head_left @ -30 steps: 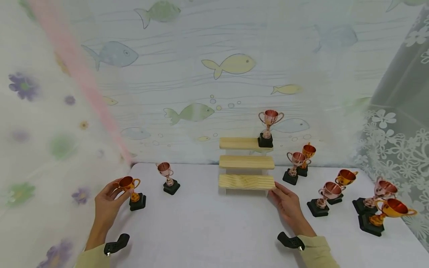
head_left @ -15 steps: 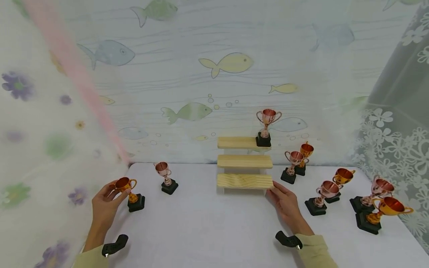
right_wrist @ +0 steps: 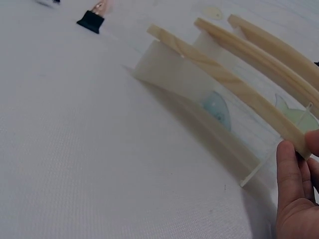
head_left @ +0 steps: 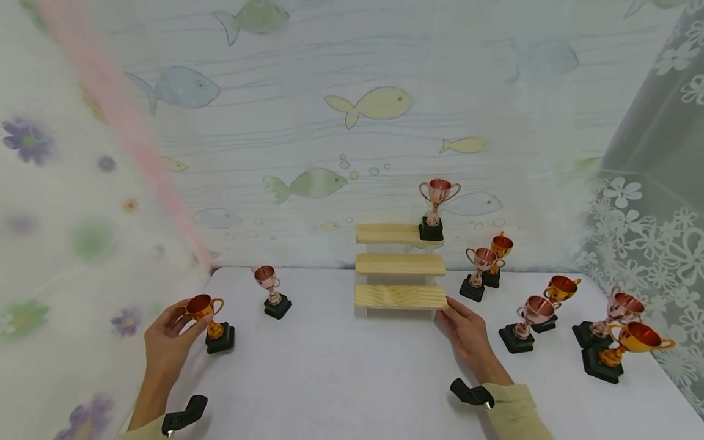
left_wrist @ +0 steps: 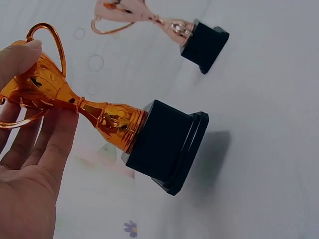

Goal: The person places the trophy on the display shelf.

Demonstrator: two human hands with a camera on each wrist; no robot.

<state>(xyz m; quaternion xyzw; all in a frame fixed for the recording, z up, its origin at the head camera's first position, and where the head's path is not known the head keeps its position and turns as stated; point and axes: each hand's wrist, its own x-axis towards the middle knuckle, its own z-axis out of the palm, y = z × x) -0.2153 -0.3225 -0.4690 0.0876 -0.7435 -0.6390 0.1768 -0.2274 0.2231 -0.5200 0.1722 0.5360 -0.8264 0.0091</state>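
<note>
My left hand (head_left: 170, 348) grips a gold trophy cup (left_wrist: 50, 84) by its bowl, thumb on one side and fingers on the other. The trophy's black base (left_wrist: 167, 147) is tilted close over the white table, with its shadow beside it. Behind it stands a rose-gold trophy (head_left: 269, 290) on a black base. My right hand (head_left: 467, 336) pinches the right end of the lowest step of a three-step wooden display stand (head_left: 400, 296), thumb on top and fingers beneath. Another rose-gold trophy (head_left: 437, 205) is upright on the top step's right end.
Right of the stand, several gold and rose-gold trophies stand in pairs, including a rose-gold one (head_left: 481, 272) and a gold one (head_left: 632, 342) near the table's right edge. A fish-patterned curtain (head_left: 308, 122) hangs behind, and a flowered curtain (head_left: 71, 244) borders the left side.
My left hand has drawn the gold trophy slightly left and towards me. The right hand keeps its hold on the stand, and the whole head view has shifted a little.
</note>
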